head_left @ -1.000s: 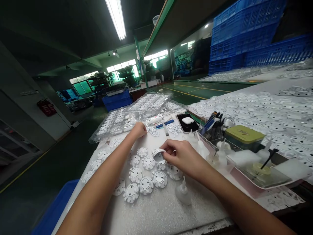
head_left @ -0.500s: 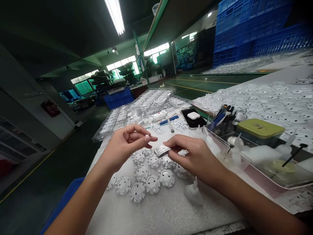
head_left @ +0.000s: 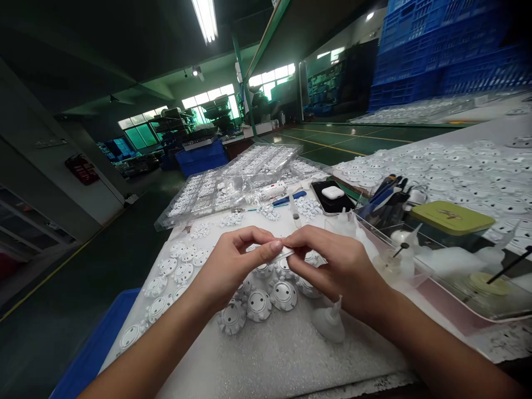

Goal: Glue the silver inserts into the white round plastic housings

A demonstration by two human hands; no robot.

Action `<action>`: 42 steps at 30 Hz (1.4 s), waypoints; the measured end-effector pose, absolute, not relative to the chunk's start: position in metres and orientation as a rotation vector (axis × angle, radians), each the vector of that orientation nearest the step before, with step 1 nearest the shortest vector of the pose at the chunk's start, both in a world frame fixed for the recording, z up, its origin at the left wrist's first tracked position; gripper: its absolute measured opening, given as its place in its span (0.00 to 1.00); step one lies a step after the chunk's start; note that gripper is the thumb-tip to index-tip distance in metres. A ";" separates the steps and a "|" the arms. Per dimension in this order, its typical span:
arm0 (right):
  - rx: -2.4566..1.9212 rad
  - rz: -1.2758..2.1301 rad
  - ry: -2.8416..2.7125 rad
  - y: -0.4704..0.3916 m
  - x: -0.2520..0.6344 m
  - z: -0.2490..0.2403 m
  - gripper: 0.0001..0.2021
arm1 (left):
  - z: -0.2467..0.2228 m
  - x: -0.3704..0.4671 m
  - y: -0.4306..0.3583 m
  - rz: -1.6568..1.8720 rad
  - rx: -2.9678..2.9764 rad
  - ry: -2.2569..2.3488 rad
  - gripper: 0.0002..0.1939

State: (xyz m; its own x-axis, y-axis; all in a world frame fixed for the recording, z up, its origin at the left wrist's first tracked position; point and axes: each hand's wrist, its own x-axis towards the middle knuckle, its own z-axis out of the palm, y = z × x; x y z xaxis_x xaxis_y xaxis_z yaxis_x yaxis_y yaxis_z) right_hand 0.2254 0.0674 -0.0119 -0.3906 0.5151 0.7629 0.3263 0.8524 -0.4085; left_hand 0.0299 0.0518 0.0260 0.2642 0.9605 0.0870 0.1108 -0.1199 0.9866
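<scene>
My right hand [head_left: 332,260] grips a round white plastic part [head_left: 283,254] between thumb and fingers, holding it tilted and nearly edge-on. At its near-left edge, my left hand [head_left: 239,263] is closed in a pinch, thumb and fingertips against the part. The small white piece seen between the left fingers a moment ago is now hidden by them. Below the hands, several similar white parts [head_left: 259,305] with scalloped rims and two dark holes lie on a white foam sheet [head_left: 257,363]. A white squeeze bottle [head_left: 329,322] lies near my right wrist.
Small white pieces [head_left: 308,208] lie in piles beyond the hands, near clear trays [head_left: 199,194] of parts. A phone [head_left: 328,200] with a white case [head_left: 333,192] on it is behind. At right are a clear box [head_left: 432,302] of bottles and a yellow-lidded container [head_left: 453,216].
My left hand has moved right, bringing its small white piece up against the round part. The two hands now meet. The view has shifted slightly, showing more parts at left.
</scene>
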 end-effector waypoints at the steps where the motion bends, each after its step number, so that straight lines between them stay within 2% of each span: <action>1: -0.620 0.228 -2.005 0.067 0.225 -0.013 0.06 | 0.026 0.030 0.051 1.023 1.552 1.070 0.06; 9: -0.507 0.254 -2.002 0.070 0.225 -0.015 0.16 | 0.028 0.024 0.044 1.074 2.152 1.033 0.07; 15: -0.438 0.205 -1.983 0.074 0.226 -0.014 0.12 | 0.029 0.024 0.044 1.148 2.168 1.051 0.09; 20: -0.464 0.196 -1.934 0.075 0.225 -0.016 0.13 | 0.027 0.029 0.039 1.251 2.237 1.109 0.10; 25: -0.483 0.243 -1.918 0.075 0.223 -0.017 0.12 | 0.025 0.032 0.039 1.332 2.401 1.174 0.05; 42: -0.515 0.293 -1.906 0.075 0.222 -0.023 0.09 | 0.025 0.032 0.046 1.401 2.687 1.054 0.11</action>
State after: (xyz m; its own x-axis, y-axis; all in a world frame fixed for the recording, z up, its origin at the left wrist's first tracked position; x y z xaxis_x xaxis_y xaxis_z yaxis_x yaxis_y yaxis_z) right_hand 0.2218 0.0749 -0.0230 -0.3180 0.4819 0.8165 0.2142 0.8754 -0.4333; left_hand 0.0317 0.0460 0.0247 0.4035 0.5207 0.7524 0.5789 -0.7821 0.2307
